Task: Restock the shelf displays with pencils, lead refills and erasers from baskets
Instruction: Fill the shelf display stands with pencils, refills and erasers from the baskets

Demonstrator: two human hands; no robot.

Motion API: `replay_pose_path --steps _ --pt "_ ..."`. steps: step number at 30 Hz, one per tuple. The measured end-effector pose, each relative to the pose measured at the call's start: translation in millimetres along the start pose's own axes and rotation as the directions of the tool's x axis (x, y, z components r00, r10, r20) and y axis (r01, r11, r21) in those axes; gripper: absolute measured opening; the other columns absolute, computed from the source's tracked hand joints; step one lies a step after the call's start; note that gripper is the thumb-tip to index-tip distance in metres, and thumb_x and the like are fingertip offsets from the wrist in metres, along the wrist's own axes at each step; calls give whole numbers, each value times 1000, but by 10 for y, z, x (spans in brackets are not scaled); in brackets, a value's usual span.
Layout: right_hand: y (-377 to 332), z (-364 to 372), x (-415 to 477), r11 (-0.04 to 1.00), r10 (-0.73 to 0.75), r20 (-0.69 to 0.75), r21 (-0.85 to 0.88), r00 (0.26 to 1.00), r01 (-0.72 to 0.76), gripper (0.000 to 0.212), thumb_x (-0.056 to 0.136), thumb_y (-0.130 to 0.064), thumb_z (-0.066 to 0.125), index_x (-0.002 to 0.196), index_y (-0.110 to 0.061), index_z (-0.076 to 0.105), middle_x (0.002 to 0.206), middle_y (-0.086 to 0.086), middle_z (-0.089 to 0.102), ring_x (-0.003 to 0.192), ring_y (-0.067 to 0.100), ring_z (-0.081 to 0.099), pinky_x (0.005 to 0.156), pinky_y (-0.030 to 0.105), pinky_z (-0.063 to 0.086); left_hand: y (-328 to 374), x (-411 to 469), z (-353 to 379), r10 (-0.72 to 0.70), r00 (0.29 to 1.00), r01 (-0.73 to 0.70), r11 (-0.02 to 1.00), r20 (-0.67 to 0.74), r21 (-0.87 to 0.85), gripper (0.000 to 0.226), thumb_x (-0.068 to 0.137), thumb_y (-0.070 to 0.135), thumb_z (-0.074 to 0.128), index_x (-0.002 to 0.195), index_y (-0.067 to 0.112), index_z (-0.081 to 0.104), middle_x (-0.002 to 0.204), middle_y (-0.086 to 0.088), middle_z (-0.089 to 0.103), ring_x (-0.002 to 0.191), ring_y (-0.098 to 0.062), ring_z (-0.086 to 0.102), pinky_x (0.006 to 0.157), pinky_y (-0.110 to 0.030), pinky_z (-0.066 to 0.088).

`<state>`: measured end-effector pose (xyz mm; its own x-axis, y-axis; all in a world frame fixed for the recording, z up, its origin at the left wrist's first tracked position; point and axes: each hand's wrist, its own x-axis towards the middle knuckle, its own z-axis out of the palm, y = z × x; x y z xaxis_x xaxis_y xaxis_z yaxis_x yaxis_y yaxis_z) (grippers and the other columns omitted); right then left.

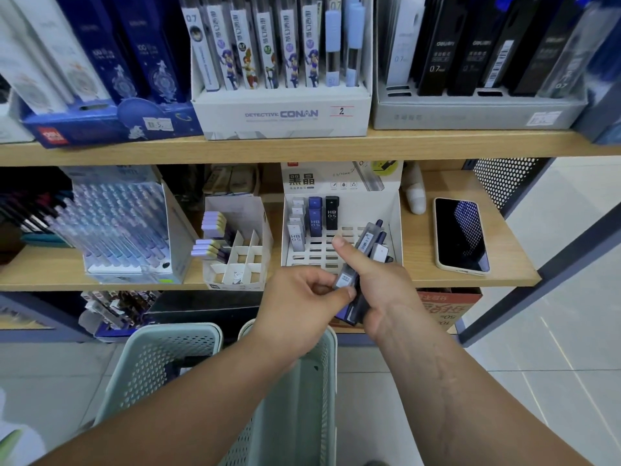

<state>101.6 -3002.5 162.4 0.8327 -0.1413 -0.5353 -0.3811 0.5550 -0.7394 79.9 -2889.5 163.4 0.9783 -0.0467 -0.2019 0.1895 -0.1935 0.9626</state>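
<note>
Along the middle shelf (420,250), left to right: pen box (127,230), divided box (238,253), refill display (342,210), phone (462,235) near the right edge. Before the display, at the front edge: left hand (295,311) and right hand (383,287), both holding refill cases (368,242). Below, on the floor (504,381): two baskets (174,331), side by side.
</note>
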Motion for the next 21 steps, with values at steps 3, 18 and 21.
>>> replay_pose_path --steps 3,18,21 --pt "-14 -8 -1 1000 1 21 -6 1000 -1 37 68 -23 92 90 -5 70 79 17 70 62 31 70 57 41 60 1 16 -9 -19 999 20 999 41 -36 7 87 9 74 82 11 78 72 -9 75 56 -14 62 52 -23 46" --pt "-94 -22 -58 1000 1 210 6 978 -2 35 62 -26 85 83 -4 67 78 20 69 63 30 69 57 41 61 33 28 -32 -82 992 112 920 94 -376 17 97 11 61 91 -2 70 83 -22 70 70 -30 62 60 -32 57" --pt "-112 -29 -61 1000 3 259 -27 966 4 31 65 -23 84 85 -4 71 81 20 72 63 29 69 60 40 61 63 9 -23 -89 993 113 882 73 -457 17 97 11 59 89 2 69 78 -18 69 64 -24 66 58 -32 58"
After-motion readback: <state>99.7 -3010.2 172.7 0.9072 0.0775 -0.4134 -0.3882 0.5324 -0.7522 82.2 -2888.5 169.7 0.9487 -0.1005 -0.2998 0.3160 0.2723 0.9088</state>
